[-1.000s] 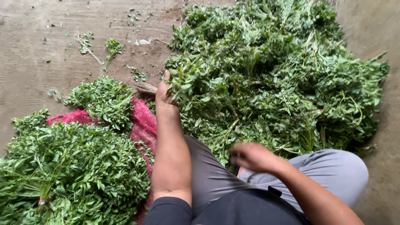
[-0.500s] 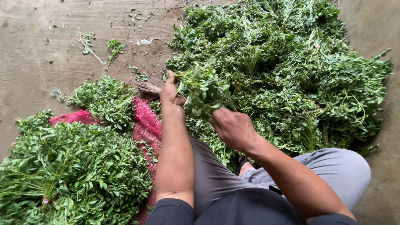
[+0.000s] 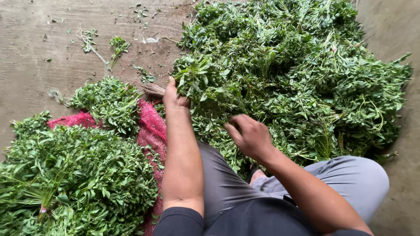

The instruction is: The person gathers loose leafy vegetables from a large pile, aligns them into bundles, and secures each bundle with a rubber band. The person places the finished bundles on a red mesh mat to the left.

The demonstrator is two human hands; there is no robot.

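My left hand (image 3: 174, 95) grips a bunch of green leafy stalks (image 3: 199, 81) at the near edge of a large loose heap of greens (image 3: 306, 65); pale roots (image 3: 153, 89) stick out beside the hand. My right hand (image 3: 250, 135) hovers just below that bunch with its fingers curled, over the heap's near edge; whether it pinches any stalks is unclear. I sit with grey-trousered knees (image 3: 350, 183) in front of the heap.
To the left, tied bundles of the same greens (image 3: 74, 175) lie on a red mesh sack (image 3: 151, 126), with a smaller bundle (image 3: 109, 98) behind. Scattered leaf scraps (image 3: 118, 43) dot the bare concrete floor (image 3: 35, 65). A wall rises at the right (image 3: 393, 30).
My right hand rose from my lap to the bunch in my left hand, then dropped slightly back toward me. The left hand kept its hold on the stalks.
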